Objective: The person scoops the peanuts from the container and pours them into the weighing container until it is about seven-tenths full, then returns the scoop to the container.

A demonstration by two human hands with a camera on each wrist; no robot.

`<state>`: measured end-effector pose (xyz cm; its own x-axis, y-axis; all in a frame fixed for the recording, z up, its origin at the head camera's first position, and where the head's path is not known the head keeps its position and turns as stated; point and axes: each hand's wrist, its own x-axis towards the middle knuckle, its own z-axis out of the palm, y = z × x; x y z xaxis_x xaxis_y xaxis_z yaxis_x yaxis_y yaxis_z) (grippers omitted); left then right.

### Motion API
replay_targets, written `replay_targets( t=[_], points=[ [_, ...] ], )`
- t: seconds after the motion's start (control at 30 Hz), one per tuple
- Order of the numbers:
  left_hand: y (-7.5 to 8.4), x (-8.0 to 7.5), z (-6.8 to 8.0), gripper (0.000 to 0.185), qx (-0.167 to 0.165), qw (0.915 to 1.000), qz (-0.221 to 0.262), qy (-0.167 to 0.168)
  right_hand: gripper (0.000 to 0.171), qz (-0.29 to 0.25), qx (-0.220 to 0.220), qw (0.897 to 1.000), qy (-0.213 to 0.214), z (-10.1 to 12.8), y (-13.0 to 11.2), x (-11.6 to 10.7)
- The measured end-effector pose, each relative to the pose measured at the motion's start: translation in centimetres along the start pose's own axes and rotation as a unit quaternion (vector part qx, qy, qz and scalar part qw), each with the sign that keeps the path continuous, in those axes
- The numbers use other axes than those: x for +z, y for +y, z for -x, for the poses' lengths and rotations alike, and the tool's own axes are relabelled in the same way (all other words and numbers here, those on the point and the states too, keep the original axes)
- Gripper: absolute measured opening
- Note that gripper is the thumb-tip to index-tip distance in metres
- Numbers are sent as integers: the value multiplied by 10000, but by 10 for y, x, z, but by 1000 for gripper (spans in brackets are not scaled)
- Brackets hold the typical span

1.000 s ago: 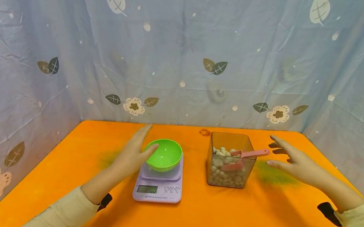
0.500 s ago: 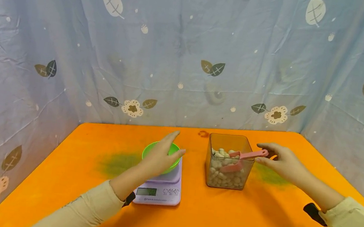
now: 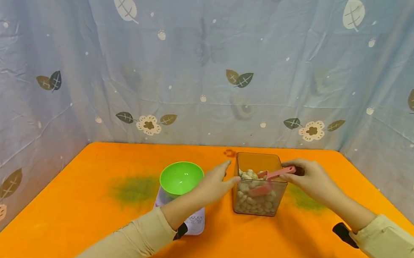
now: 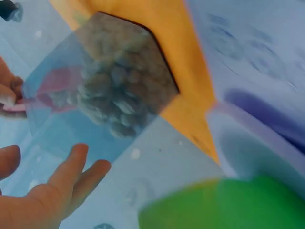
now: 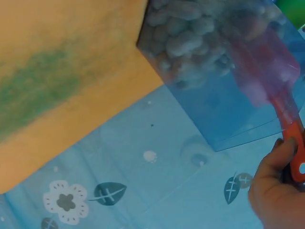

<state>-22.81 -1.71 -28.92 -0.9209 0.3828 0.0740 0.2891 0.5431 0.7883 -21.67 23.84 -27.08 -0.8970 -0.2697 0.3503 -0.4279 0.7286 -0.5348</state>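
Note:
A clear square container point(image 3: 258, 194) holding peanuts point(image 3: 252, 202) stands on the orange table point(image 3: 273, 255). A pink scoop point(image 3: 274, 175) lies in it, its handle sticking out over the right rim. My right hand point(image 3: 306, 178) pinches that handle's end; the right wrist view shows the hand point(image 5: 274, 188) curled on the scoop handle point(image 5: 291, 131). My left hand point(image 3: 220, 181) reaches with straight fingers to the container's left wall; I cannot tell whether it touches. In the left wrist view its fingers point(image 4: 71, 174) are spread below the container point(image 4: 105, 86).
A green bowl point(image 3: 181, 178) sits on a lilac kitchen scale point(image 3: 196, 225) left of the container, partly behind my left forearm. Green stains point(image 3: 133, 188) mark the table. A blue leaf-print cloth point(image 3: 207, 61) walls in the back and both sides.
My left hand has moved right, from beside the green bowl to the container's left wall. My right hand has come in from the right and taken the scoop handle.

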Motion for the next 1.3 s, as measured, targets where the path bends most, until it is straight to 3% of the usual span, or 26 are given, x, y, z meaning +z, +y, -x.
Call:
replay_targets(
  t=[0.3, 0.5, 0.63, 0.87, 1.1, 1.23, 1.3],
  points=[
    [11, 18, -21, 53, -447, 9913, 1241, 6, 34, -1103, 602, 9902, -613, -14, -7, -2],
    [11, 21, -32, 46, -503, 9663, 2523, 69, 40, -1810, 966, 9748, -875, -25, -8, -2],
    [8, 23, -33, 46, -461, 9566, 2879, -9, 33, -2485, 1004, 9608, -706, -28, -6, 5],
    [5, 24, -32, 47, -539, 9500, 3074, -26, 28, -3936, 1293, 9097, -294, -27, 5, 14],
    [8, 24, -32, 51, -731, 9472, 3121, 1, 31, -4608, 1446, 8755, -151, -25, 7, 14],
    [7, 25, -33, 43, -631, 9456, 3191, 15, 13, -5148, 1391, 8460, -31, -22, 9, 14],
    [7, 26, -33, 41, -591, 9456, 3198, 4, 16, -5440, 1340, 8283, -1, -21, 10, 13]
  ],
)
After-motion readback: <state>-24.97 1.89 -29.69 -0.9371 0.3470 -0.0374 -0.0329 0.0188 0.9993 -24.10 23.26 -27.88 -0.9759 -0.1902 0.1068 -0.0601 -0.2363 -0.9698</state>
